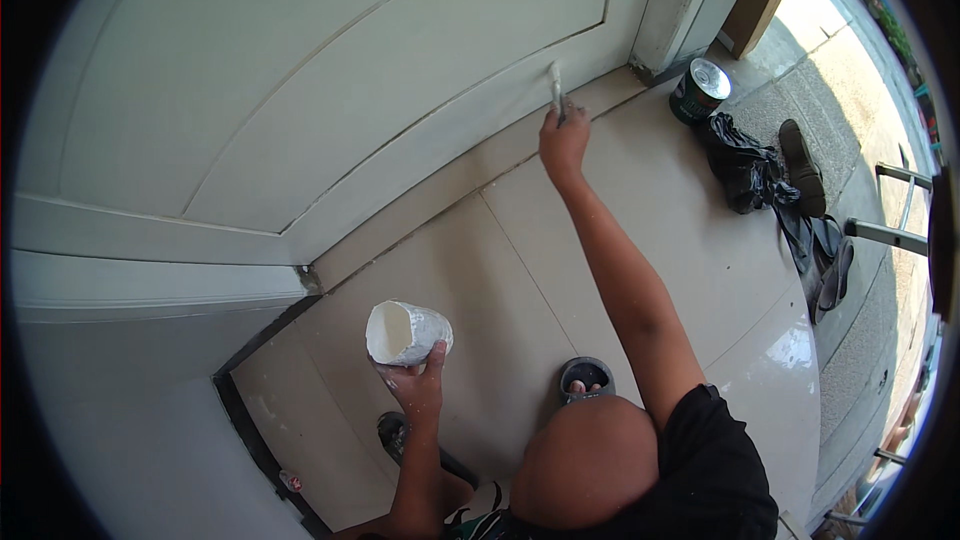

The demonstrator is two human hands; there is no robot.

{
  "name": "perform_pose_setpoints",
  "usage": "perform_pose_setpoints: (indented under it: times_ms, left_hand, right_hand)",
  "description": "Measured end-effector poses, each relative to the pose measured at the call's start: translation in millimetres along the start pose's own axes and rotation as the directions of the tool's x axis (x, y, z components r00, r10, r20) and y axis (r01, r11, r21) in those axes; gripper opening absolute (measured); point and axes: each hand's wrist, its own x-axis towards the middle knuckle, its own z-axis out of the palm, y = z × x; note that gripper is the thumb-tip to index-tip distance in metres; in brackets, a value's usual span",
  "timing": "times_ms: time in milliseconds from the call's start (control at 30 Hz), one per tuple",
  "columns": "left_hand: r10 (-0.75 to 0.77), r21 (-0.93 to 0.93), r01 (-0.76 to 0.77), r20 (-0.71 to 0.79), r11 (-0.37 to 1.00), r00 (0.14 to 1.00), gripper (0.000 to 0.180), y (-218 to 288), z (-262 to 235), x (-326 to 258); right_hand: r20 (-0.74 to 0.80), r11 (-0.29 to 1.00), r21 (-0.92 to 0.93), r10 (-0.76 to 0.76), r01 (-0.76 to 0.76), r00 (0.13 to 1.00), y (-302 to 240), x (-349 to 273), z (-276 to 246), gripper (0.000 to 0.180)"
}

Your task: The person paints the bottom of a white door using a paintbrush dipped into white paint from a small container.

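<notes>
My left hand [415,386] is wrapped round a white, paint-crusted tub [430,332], tilted with its mouth toward the door. Pale paint seems to coat its inside; the level of any liquid cannot be made out. Stretched far out, my right hand [566,140] grips a paintbrush [557,87] by its handle. The brush's white tip is at the lower rail of a white panelled door [400,60], near its bottom right corner. The bristles are small and pale against the door, so their exact contact is hard to see.
Beige floor tiles [480,280] run up to the doorway. Right of the door stand a dark paint can [702,88] with a silver lid, a black plastic bag [738,155], dark shoes [801,168] and sandals [833,275]. Metal bars [888,236] jut in at the right edge. A brown board [760,0] leans behind.
</notes>
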Motion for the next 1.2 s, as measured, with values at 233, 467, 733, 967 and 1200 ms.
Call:
perform_pose_setpoints:
  times_ms: [233, 467, 733, 967, 1200]
  left_hand:
    - [-0.015, -0.035, 0.014, -0.044, 0.999, 0.999, 0.099, -5.0, 4.3, -0.5]
    - [-0.023, -0.037, 0.023, -0.010, 0.999, 1.000, 0.100, -0.2, 7.9, -8.5]
    - [-0.039, -0.055, 0.035, -0.063, 0.998, 0.997, 0.099, -6.9, 1.2, -7.0]
    - [-0.028, -0.053, 0.023, -0.090, 0.998, 0.996, 0.098, -9.2, -9.1, -2.8]
    - [0.030, -0.033, -0.032, -0.077, 0.999, 0.997, 0.097, 0.9, -13.1, -4.8]
  right_hand:
    - [0.367, 0.967, 0.254, -0.071, -0.026, 0.927, -77.0, -122.6, 25.3, 0.030]
    - [0.530, 0.960, 0.180, -0.278, 0.214, 0.801, 4.5, -30.3, -9.0, 0.026]
    - [0.034, 0.996, -0.077, -0.030, 0.033, 0.999, 49.1, -10.9, -8.6, 0.027]
    - [0.621, 0.939, 0.329, -0.295, 0.101, 0.726, -52.1, -167.4, 31.7, 0.024]
    - [0.551, 0.945, 0.058, -0.298, 0.321, 0.779, 0.5, -56.6, 3.1, 0.028]
